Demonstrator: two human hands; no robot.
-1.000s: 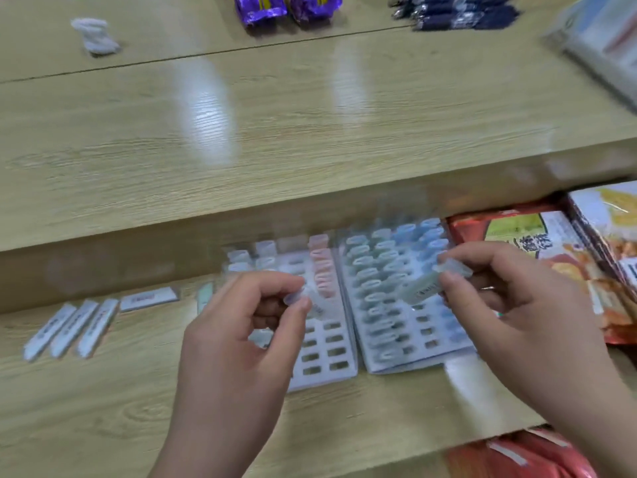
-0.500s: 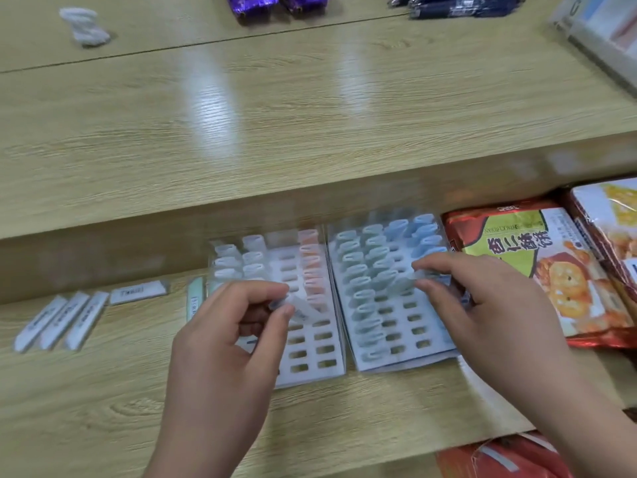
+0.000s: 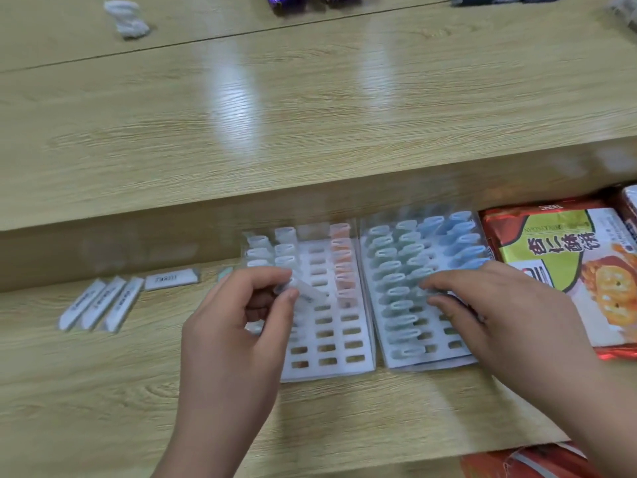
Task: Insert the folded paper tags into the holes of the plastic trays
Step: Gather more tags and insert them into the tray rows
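Now, step: mid-run of filling; both hands over the trays, one tag per hand by the look of it.
L hand point(image 3: 238, 332): thumb + forefinger pinch a pale folded tag point(image 3: 305, 293); tag slants away from the fingertips, above the L tray point(image 3: 327, 372), not in a hole yet.
R hand point(image 3: 510, 315): fingertips point(image 3: 432, 291) bent down onto the R tray point(image 3: 431, 362), thumb close under them; pinching a tag or only pressing, can't tell, too blurred.
L tray fill: a few pale tags stand beyond the L fingertips, an orange column farther toward the R hand; most holes near the L palm are bare.
R tray fill: blue-green tags stand in most holes ahead of and beside the R fingertips; some bare holes lie under the R hand.
Next move (judgement): L hand must turn the tag upright, fold end down, line it w/ a bare hole, then push straight; holes are tight, so skew = crumple.
Stock: flat tags point(image 3: 100, 303) lie on the desk point(image 3: 103, 391), well out past the L hand's outer side.
Neighbour: snack packet point(image 3: 568, 263) just past the R hand's outer side, touching or nearly touching the R tray.
Hidden: holes under both palms; L tray's near-left corner; print on tags unreadable; far edge of trays smeared by blur.
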